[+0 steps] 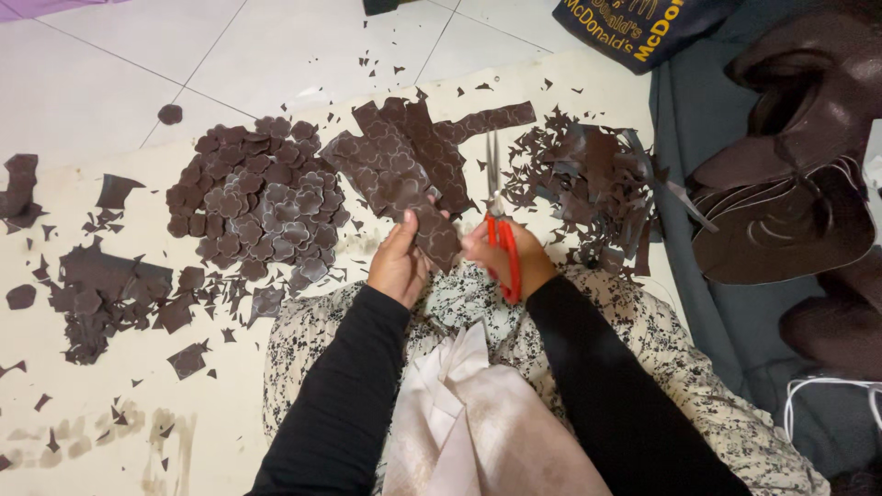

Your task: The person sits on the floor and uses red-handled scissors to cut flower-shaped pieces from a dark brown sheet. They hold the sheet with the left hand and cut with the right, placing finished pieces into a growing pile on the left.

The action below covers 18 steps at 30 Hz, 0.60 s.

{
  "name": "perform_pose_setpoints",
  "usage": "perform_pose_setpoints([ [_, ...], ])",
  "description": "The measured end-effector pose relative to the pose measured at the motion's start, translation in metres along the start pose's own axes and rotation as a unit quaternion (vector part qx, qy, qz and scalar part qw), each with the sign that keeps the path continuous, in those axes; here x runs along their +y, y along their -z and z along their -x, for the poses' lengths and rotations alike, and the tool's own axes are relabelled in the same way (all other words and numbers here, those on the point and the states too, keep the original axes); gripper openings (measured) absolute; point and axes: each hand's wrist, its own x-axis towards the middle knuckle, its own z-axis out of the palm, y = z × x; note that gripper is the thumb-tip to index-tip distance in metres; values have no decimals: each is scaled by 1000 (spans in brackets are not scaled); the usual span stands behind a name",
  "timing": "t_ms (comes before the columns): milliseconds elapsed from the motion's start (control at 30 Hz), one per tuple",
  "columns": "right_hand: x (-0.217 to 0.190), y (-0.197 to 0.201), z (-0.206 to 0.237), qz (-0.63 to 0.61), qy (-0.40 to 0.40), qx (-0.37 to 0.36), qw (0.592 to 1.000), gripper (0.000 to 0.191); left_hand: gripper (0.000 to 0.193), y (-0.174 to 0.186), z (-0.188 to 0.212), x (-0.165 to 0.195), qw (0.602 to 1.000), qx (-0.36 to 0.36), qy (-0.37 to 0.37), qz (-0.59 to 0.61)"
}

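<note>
My left hand (397, 260) grips the near end of a dark brown strip (395, 170) with flower outlines drawn on it. The strip reaches up and away across the floor. My right hand (503, 255) holds red-handled scissors (497, 220), whose blades point away from me, just right of the strip. Both arms wear black sleeves. A heap of cut brown flower shapes (262, 197) lies left of the strip.
Brown offcuts (588, 179) are piled to the right, and more scraps (101, 294) lie at the left. A large curled brown sheet (790, 184) rests on grey cloth at far right. A dark bag (634, 28) sits at the top. Patterned fabric covers my lap (680, 367).
</note>
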Motion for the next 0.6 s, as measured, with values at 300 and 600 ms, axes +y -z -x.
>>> perform_pose_setpoints([
  [300, 14, -14, -12, -35, 95, 4, 995, 26, 39, 5, 1, -13, 988, -7, 46, -145],
  [600, 4, -8, -6, 183, 60, -12, 981, 36, 18, 5, -6, -3, 993, 109, -20, -31],
])
